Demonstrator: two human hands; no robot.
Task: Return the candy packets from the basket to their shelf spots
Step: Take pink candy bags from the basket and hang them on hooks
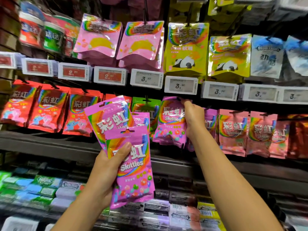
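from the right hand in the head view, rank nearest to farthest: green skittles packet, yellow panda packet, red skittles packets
1. green skittles packet, just left of the right hand, same row
2. yellow panda packet, hanging on the row above
3. red skittles packets, far left of the same row

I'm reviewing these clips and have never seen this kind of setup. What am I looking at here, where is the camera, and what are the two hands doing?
No machine here: a person wears one camera on the head, looking down at their own bare hands before shop shelves. The left hand holds a few purple Skittles packets. The right hand grips the top of another purple packet at its hook, among matching ones. Nearby hang red packets, pink packets, yellow panda packets and price tags. No basket is in view.
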